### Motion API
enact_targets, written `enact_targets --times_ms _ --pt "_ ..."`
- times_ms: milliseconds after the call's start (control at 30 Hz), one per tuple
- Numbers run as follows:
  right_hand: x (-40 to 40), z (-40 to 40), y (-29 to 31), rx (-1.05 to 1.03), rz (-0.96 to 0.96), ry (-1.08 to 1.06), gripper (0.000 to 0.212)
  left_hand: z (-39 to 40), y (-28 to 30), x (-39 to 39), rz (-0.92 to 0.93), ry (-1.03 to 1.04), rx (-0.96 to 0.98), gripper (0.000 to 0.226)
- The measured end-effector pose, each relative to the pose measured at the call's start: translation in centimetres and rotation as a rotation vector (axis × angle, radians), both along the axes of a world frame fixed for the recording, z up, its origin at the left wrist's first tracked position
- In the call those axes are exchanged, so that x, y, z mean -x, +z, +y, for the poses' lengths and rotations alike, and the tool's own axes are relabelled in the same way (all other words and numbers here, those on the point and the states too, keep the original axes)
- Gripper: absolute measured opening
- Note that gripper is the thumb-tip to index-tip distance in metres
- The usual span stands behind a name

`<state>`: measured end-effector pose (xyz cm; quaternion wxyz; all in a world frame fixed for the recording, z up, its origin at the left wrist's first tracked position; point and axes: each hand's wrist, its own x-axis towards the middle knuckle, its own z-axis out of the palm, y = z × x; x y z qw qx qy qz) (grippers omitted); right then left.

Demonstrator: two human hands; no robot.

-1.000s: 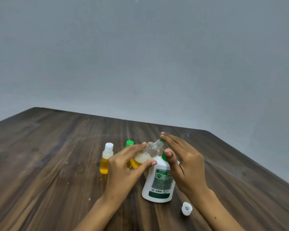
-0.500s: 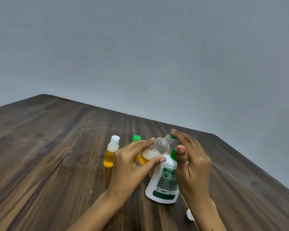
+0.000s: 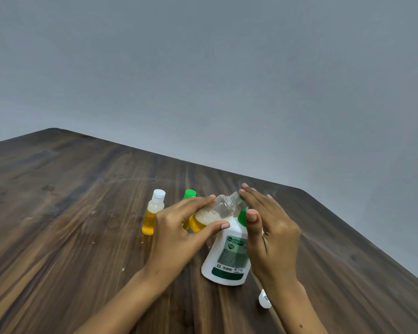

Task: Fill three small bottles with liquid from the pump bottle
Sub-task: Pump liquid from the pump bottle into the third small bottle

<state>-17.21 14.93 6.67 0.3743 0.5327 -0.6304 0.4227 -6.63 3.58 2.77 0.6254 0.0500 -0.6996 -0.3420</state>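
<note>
Left hand (image 3: pixel 176 237) holds tilted small bottle (image 3: pixel 214 213) at pump bottle (image 3: pixel 227 256) spout, twelve o'clock side. Right hand (image 3: pixel 273 235) fingers straight, maybe pressing pump.

Amber liquid, green caps, dark wood

The white plastic pump bottle (image 3: pixel 227 256) carries a green-banded label and a green pump head; the clear uncapped small bottle (image 3: pixel 215 213) holds amber liquid under pale foam — the white-capped small bottle (image 3: pixel 153 213) shows amber too. The wooden table (image 3: pixel 70 213) is dark brown, streaked; the wall (image 3: pixel 227 80) is plain grey.
</note>
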Motion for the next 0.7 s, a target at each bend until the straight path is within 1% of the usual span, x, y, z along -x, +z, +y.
enact_targets --times_ms 233,467,600,700 --pt "0.2 0.5 1.4 -0.046 0.016 0.030 0.078 0.1 0.0 -0.1 -0.009 -0.002 -0.018 0.050" --pt "-0.3 0.4 0.6 -0.025 0.005 -0.011 0.079 0.0 0.0 -0.1 -0.021 0.004 -0.009 0.047" --pt "0.0 0.7 1.9 -0.068 -0.008 0.011 0.085 0.0 -0.1 -0.2 -0.015 -0.010 -0.039 0.047" --pt "-0.1 0.6 1.8 -0.064 -0.021 0.001 0.084 -0.1 -0.1 0.0 -0.011 -0.011 -0.038 0.047"
